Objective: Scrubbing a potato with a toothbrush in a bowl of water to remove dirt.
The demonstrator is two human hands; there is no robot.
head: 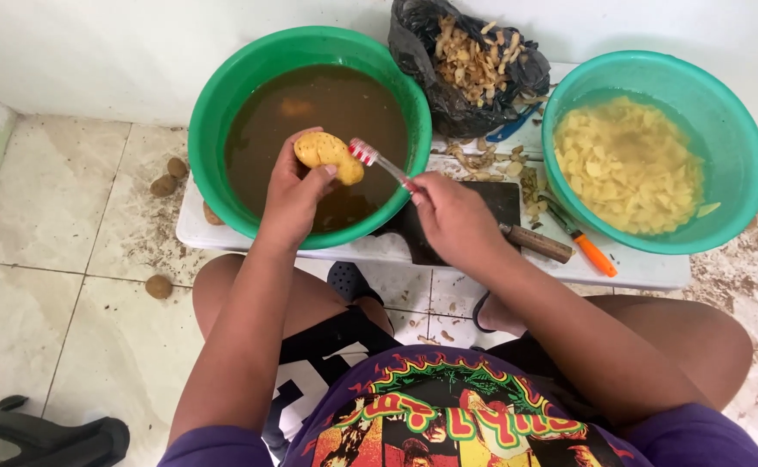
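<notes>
My left hand [293, 195] holds a yellow potato [330, 156] above a green basin [215, 112] filled with murky brown water. My right hand [452, 216] grips a toothbrush [383, 164] with a red and white head, and its bristles touch the right end of the potato. Another potato shape shows dimly under the water at the back of the basin.
A second green basin [742, 147] at the right holds cut potato pieces in water. A black bag of peelings [470, 65] sits between the basins. A cleaver with a wooden handle [539, 244] and an orange-handled peeler [588, 246] lie on the white board. Loose potatoes [170, 177] rest on the tiled floor.
</notes>
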